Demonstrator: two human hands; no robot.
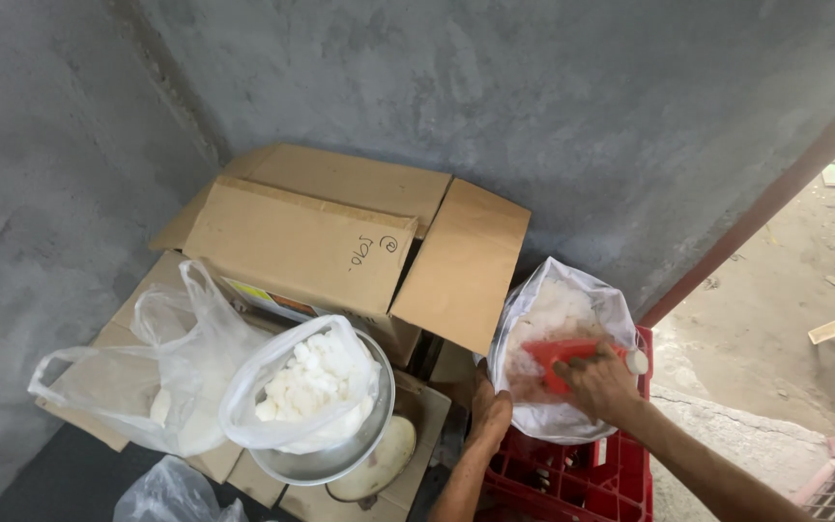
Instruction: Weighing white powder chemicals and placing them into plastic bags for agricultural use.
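Observation:
My right hand (599,383) grips a red plastic scoop (561,354) inside a large clear bag of white chunks (558,309), which rests on a red crate (572,478). My left hand (490,411) holds the left edge of that bag's mouth. To the left, a metal bowl (340,454) on a scale holds a smaller clear bag filled with white chunks (306,382).
An open cardboard box (340,242) stands against the grey concrete wall behind the bowl. A loose clear plastic bag (137,382) lies left of the bowl on flattened cardboard. Another bag (171,493) is at the bottom left. A dirt floor lies to the right.

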